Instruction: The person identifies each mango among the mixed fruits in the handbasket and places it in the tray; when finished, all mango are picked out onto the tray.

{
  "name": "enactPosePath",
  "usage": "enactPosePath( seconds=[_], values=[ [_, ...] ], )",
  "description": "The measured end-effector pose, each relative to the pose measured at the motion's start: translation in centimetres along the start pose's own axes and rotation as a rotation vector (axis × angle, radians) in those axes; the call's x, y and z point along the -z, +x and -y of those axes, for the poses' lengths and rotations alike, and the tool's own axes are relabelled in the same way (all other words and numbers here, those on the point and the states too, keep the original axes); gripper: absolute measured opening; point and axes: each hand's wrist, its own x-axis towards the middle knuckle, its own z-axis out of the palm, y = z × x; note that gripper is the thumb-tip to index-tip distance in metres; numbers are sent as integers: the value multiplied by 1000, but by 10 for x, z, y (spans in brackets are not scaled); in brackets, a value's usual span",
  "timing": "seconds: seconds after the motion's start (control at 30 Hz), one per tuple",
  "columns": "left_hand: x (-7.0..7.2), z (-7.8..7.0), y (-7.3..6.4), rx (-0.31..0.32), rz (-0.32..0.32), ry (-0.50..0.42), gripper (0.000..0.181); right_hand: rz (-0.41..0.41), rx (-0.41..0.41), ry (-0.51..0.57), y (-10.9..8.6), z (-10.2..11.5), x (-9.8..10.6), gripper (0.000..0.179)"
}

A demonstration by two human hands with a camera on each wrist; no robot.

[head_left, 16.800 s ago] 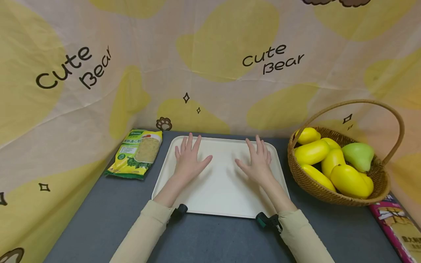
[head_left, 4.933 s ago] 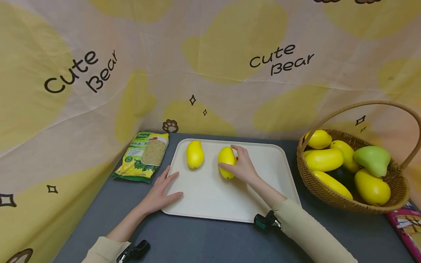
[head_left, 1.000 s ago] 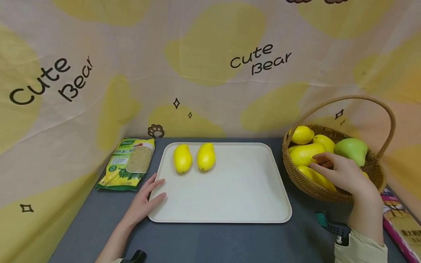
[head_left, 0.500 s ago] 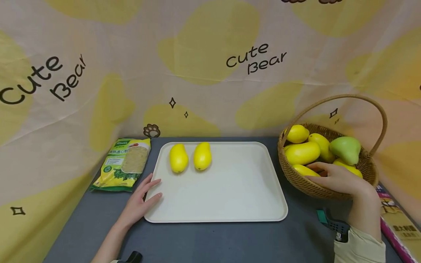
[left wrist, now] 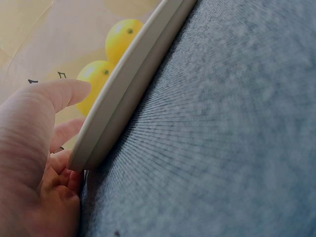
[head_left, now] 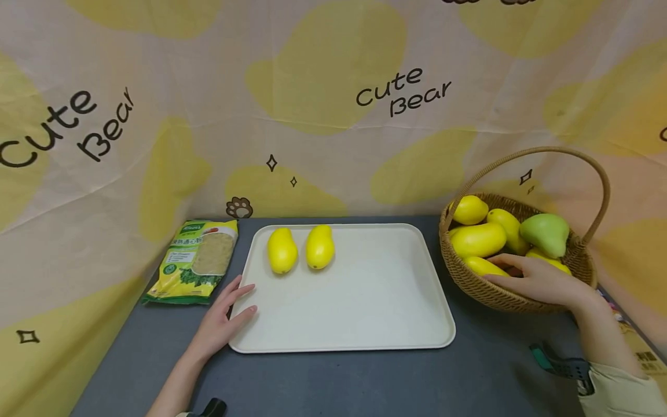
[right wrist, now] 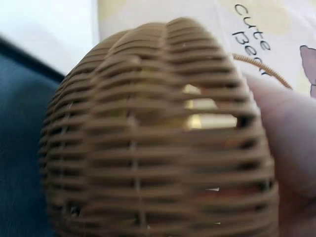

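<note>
My right hand (head_left: 537, 281) reaches into the wicker basket (head_left: 487, 294) at the right. Its thumb and fingers straddle a yellow mango (head_left: 482, 266) at the basket's front; part of that fruit is hidden under the hand. In the right wrist view the basket's woven side (right wrist: 148, 148) covers most of the grasp. My left hand (head_left: 221, 315) rests with spread fingers on the left front corner of the white tray (head_left: 365, 307). Two yellow mangoes (head_left: 282, 251) stand side by side at the tray's back left.
More yellow fruit (head_left: 478, 240) and a green pear-shaped fruit (head_left: 545, 234) fill the basket, under its arched handle (head_left: 542, 149). A yellow-green food bag (head_left: 193, 260) lies left of the tray. Another package (head_left: 646, 350) sits at the right edge. A printed cloth hangs behind.
Two mangoes have come onto the tray, which held none at first. My right hand has gone from the tray to the basket and lowered around the front mango; its forearm has swung right.
</note>
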Motion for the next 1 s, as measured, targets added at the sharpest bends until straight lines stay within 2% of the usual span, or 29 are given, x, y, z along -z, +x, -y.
enactPosePath(
  seconds=[0.13,0.33,0.7,0.77,0.87,0.93,1.0],
  values=[
    [0,1,0,-4,-3,-1,51,4,-26,24,-4,-3,3,43],
    [0,2,-1,-7,-7,-5,50,56,-119,109,-11,-5,9,61],
    [0,0,1,5,1,-14,51,-10,-133,269,-15,-9,17,56],
    [0,0,0,5,2,-14,51,-42,-129,333,-14,-10,18,56],
    [-1,0,0,6,3,-17,51,-116,-96,475,-14,-11,18,44],
    [-1,0,0,5,2,-19,51,-161,-41,561,-12,-12,17,33],
    [-1,0,0,4,1,-18,51,-162,36,629,-9,-12,15,29]
  ],
)
